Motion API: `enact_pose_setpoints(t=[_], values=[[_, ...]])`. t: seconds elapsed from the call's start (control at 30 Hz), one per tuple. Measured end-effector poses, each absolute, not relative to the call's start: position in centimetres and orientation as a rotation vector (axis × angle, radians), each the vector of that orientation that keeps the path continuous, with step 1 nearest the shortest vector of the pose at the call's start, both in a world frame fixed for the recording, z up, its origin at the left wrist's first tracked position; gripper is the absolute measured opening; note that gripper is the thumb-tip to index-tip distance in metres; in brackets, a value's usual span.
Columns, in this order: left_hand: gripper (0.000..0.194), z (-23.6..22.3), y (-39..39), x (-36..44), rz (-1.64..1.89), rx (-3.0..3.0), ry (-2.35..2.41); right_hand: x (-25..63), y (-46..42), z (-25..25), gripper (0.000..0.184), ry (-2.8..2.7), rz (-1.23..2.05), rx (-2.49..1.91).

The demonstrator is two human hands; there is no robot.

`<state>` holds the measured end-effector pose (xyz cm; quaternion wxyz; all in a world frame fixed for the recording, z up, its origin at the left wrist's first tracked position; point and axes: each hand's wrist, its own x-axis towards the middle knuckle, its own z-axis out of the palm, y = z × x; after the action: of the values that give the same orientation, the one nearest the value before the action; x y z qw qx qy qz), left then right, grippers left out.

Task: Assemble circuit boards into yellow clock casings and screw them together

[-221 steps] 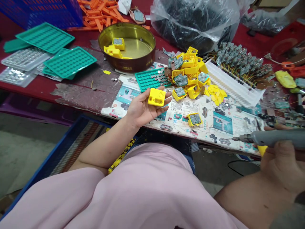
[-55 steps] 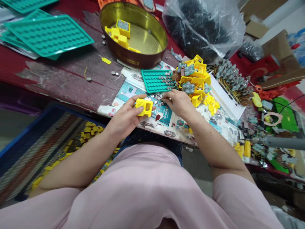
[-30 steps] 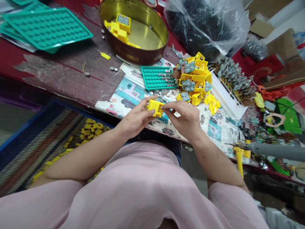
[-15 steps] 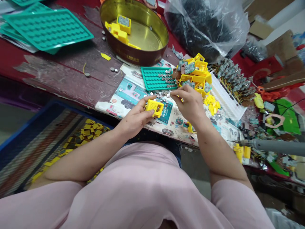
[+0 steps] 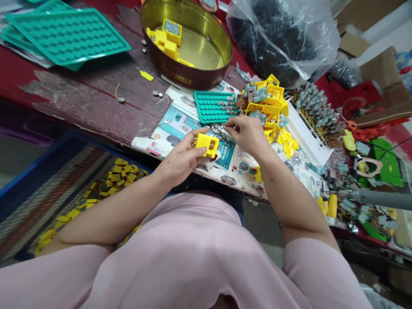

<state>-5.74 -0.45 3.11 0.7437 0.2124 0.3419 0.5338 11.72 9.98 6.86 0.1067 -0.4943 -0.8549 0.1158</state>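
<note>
My left hand (image 5: 183, 159) is closed round a small yellow plastic case (image 5: 207, 145), its thumb on the face with the small holes and an open compartment beside them. Just right of it, my right hand (image 5: 246, 132) is pinched over a loose heap of silver button cells (image 5: 216, 128). Whatever lies between its fingertips is too small to make out. Behind the heap is a green blister tray (image 5: 210, 107) with button cells in its right part. A pile of open yellow cases (image 5: 272, 103) with grey parts stands beyond my right hand.
A round tin (image 5: 189, 79) with yellow cases stands at the back. Green trays (image 5: 71, 38) are stacked far left. A blue-rimmed crate (image 5: 80, 143) of yellow pieces sits below left. Wired grey parts (image 5: 317, 111) and a grey rod-shaped tool (image 5: 383, 199) lie right.
My right hand has moved slightly left over the button cells, toward the yellow case. My left hand keeps its hold on the case. The whole view has shifted a little.
</note>
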Motion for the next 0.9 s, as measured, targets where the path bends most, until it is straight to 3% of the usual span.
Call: enact_pose_setpoints(t=[0.13,0.3,0.5,0.7,0.9], values=[[0.053,3.3,-0.3,-5.6,1.167,0.447,0.746,11.9,6.4,8.1,0.013,-2.324,0.461,-1.147],[0.054,3.1,-0.5,-5.1,1.179,0.492,0.718,11.8,3.1,8.4,0.013,-2.383,0.198,-0.96],[0.056,1.9,-1.1,-4.7,1.21,0.625,0.768,11.6,1.9,8.3,0.021,-2.595,-0.122,-1.108],[0.057,2.4,-0.9,-5.3,1.189,0.548,0.742,12.4,5.3,7.3,0.023,-2.495,0.149,-1.149],[0.055,3.2,-0.8,-5.7,1.204,0.456,0.745,11.3,9.3,5.6,0.019,-2.61,0.118,-1.507]])
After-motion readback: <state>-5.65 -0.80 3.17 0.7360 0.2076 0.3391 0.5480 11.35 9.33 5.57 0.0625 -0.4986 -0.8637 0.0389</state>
